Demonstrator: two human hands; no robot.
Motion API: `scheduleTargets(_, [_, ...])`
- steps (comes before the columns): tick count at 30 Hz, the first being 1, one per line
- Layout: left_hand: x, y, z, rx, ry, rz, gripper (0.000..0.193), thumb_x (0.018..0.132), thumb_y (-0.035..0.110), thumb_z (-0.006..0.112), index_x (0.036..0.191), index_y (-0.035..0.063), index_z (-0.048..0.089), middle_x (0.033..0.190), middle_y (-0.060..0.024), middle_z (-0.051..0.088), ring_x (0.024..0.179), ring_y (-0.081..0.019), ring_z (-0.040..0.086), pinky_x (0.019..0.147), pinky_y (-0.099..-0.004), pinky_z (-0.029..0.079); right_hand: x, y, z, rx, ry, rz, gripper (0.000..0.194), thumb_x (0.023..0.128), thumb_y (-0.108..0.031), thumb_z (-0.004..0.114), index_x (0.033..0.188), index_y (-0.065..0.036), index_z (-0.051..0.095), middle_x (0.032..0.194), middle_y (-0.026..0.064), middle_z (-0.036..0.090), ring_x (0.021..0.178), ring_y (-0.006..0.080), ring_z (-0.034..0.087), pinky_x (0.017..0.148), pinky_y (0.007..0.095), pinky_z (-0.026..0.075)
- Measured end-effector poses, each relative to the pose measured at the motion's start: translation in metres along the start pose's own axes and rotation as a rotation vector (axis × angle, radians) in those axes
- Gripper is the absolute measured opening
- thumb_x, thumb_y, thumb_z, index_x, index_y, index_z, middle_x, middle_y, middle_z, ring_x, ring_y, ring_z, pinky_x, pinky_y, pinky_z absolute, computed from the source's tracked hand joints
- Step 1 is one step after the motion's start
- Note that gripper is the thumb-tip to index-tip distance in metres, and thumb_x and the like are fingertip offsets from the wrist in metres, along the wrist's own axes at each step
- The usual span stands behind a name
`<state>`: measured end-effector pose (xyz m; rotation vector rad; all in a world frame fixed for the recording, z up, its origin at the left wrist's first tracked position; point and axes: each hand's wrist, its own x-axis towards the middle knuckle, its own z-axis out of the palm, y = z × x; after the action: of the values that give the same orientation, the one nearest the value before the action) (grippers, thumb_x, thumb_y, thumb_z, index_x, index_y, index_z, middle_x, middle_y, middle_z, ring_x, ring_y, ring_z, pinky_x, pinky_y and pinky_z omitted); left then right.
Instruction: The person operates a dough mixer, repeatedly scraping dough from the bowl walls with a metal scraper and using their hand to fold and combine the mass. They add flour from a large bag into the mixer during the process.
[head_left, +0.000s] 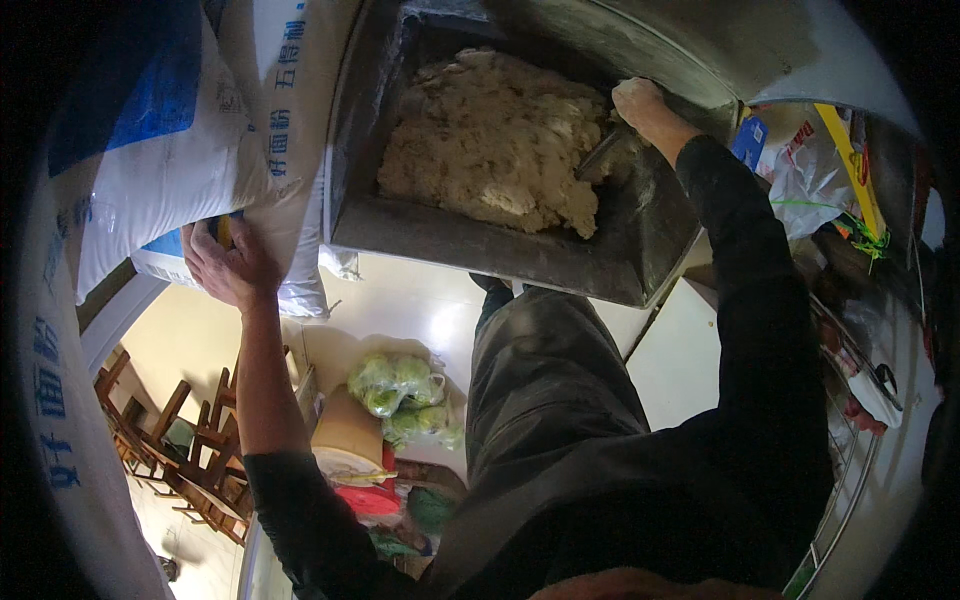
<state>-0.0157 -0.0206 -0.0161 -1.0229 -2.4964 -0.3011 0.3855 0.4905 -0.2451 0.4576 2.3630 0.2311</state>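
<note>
A metal trough (480, 251) in front of me holds a rough, lumpy mass of dough (495, 142), with paler floury patches on top. My right hand (639, 106), dusted with flour, is a closed fist inside the trough, near its right wall. Just below the fist, a metal bar (598, 156) touches the dough's right edge; what the fingers hold is hidden. On the left, my left hand (231, 262) is against stacked white flour sacks (172, 202) with blue print. Its fingers curl around something small, yellow and dark, whose nature is unclear.
Plastic-bagged green vegetables (401, 382) lie on the floor by a round tan container (349, 431) and a red object (367, 499). Wooden stools (202, 442) are stacked lower left. At right are a clear plastic bag (806, 184), a yellow strip (847, 165) and a metal rack (847, 487).
</note>
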Motion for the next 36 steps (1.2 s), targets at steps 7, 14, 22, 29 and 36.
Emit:
scheduleTargets(7, [-0.001,0.0,-0.001,0.018,-0.037,-0.035,0.037,0.094,0.03,0.063,0.12,0.0047,0.056,0.134,-0.021,0.058,0.125,-0.0408,0.054,0.106,-0.0529,0.039,0.021,-0.018,-0.022,-0.099,-0.226,-0.007,0.016,0.101,-0.014,0.061,0.092,-0.016,0.073,0.087,0.0085,0.067,0.081,0.031,0.063,0.065,0.0453,0.059])
scheduleTargets(14, [0.0,-0.001,-0.002,0.011,0.001,0.03,0.04,0.096,0.035,0.061,0.123,0.0057,0.056,0.136,-0.0195,0.058,0.126,-0.0398,0.054,0.107,-0.0518,0.039,-0.07,-0.031,-0.085,-0.316,-0.202,0.015,0.06,0.098,-0.003,0.061,0.152,0.004,0.036,0.124,0.0272,0.065,0.083,0.0313,0.069,0.064,0.044,0.061])
scheduleTargets(22, [-0.001,-0.005,0.001,0.006,-0.008,0.021,0.042,0.096,0.036,0.061,0.125,0.0046,0.056,0.139,-0.0195,0.057,0.128,-0.0406,0.052,0.108,-0.052,0.039,-0.06,-0.028,-0.053,-0.174,-0.158,0.172,0.049,0.1,-0.005,0.061,0.146,-0.004,0.043,0.09,0.0111,0.064,0.078,0.0293,0.059,0.062,0.0452,0.052])
scheduleTargets(29, [-0.002,-0.006,0.001,-0.005,-0.033,-0.022,0.042,0.098,0.036,0.06,0.124,0.0029,0.056,0.134,-0.0225,0.058,0.124,-0.0416,0.054,0.106,-0.0536,0.039,0.004,-0.049,-0.03,-0.236,-0.263,0.175,0.03,0.102,-0.012,0.061,0.075,-0.025,0.06,0.068,0.002,0.038,0.064,0.0261,0.039,0.056,0.0457,0.034])
scheduleTargets(36, [0.003,0.0,0.0,0.024,0.0,0.017,0.047,0.099,0.043,0.058,0.119,0.001,0.057,0.133,-0.0218,0.059,0.123,-0.0423,0.054,0.105,-0.0545,0.039,-0.043,-0.093,-0.077,0.528,-0.12,0.23,0.02,0.099,-0.011,0.059,0.082,-0.005,0.068,0.074,0.0128,0.06,0.066,0.0303,0.057,0.061,0.052,0.05])
